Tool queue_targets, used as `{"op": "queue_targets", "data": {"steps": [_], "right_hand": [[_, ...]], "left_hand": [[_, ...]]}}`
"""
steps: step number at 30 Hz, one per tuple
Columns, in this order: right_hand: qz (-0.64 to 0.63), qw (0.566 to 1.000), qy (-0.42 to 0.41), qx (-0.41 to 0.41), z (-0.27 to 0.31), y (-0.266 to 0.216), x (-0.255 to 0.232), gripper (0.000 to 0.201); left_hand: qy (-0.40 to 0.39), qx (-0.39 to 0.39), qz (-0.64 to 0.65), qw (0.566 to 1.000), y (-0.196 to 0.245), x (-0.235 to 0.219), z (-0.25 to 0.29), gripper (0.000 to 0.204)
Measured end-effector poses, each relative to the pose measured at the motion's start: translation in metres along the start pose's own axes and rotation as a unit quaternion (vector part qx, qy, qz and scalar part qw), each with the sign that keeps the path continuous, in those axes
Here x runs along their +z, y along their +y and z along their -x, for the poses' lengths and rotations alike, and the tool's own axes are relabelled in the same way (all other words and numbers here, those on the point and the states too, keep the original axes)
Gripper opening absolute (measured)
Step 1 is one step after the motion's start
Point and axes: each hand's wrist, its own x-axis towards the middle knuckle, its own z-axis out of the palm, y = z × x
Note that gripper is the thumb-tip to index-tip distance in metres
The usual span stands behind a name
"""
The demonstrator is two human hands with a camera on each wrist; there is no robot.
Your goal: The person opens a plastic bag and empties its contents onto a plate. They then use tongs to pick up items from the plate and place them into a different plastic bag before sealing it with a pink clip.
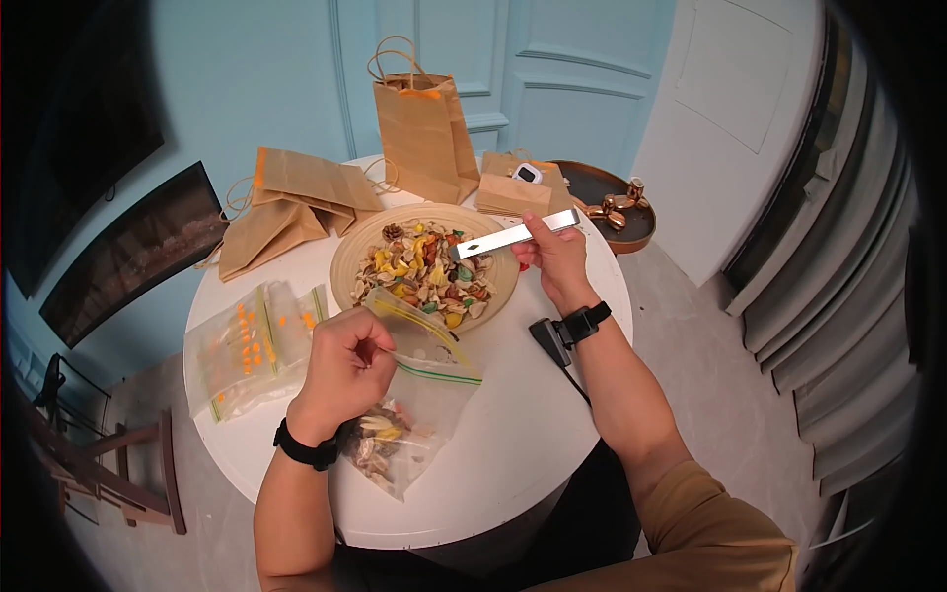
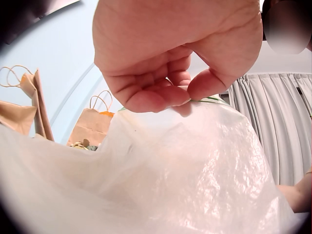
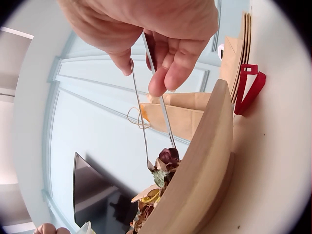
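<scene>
Left hand: thumb and fingertips together, pinching the mouth edge of the clear bag.
Right hand: thumb and fingers round the metal tongs; tong arms apart.
Dried pieces: in the round dish, left of the right hand, far of the left; the right appears nearer.
Tongs axis: slanting left and slightly near from the right hand, tips over the dish's right part.
Bag: near side of dish, some pieces inside; long axis roughly near–far.
Tong tips: by a dark piece; grip on it cannot be told.
Bag mouth: gap unclear behind fingers and film.
Right wrist view: dish cut off below.
</scene>
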Motion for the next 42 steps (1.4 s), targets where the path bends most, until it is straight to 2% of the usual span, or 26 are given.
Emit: {"op": "queue_targets", "data": {"steps": [13, 19, 22, 25, 28, 31, 34, 37, 38, 41, 42], "right_hand": [[-0.068, 0.997, -0.029, -0.005, 0.012, -0.013, 0.008, 0.026], [-0.120, 0.985, -0.123, 0.000, 0.037, -0.035, 0.023, 0.023], [-0.103, 0.976, -0.188, 0.027, 0.044, -0.035, 0.024, 0.027], [-0.090, 0.970, -0.224, 0.017, 0.058, -0.041, 0.036, 0.030], [-0.058, 0.959, -0.278, 0.023, 0.062, -0.042, 0.038, 0.025], [-0.058, 0.954, -0.294, 0.030, 0.051, -0.034, 0.031, 0.026], [-0.092, 0.966, -0.241, 0.024, 0.041, -0.031, 0.021, 0.029], [-0.071, 0.991, -0.109, -0.024, 0.028, -0.033, 0.009, 0.031], [-0.013, 0.997, -0.004, -0.082, 0.025, -0.032, 0.012, 0.031], [0.118, 0.967, 0.128, -0.185, 0.016, -0.037, 0.004, 0.032], [0.129, 0.964, 0.158, -0.169, 0.016, -0.040, 0.005, 0.037]], "left_hand": [[-0.005, -0.009, 0.001, 1.000, -0.002, 0.000, 0.000, 0.013], [-0.003, -0.007, -0.004, 1.000, -0.002, 0.001, -0.001, 0.013], [0.007, 0.008, -0.005, 1.000, -0.003, 0.001, -0.002, 0.014], [0.022, 0.025, -0.002, 0.999, -0.003, 0.002, -0.002, 0.014], [0.024, 0.028, 0.001, 0.999, -0.003, 0.002, -0.002, 0.014], [0.021, 0.024, 0.001, 0.999, -0.002, 0.002, -0.002, 0.014], [0.019, 0.022, 0.001, 1.000, -0.003, 0.001, -0.002, 0.015], [0.019, 0.020, 0.002, 1.000, -0.004, 0.002, -0.002, 0.014], [0.017, 0.018, 0.001, 1.000, -0.004, 0.002, -0.002, 0.014], [0.013, 0.015, -0.001, 1.000, -0.001, 0.002, -0.002, 0.014], [0.013, 0.015, -0.002, 1.000, -0.001, 0.002, -0.002, 0.014]]}}
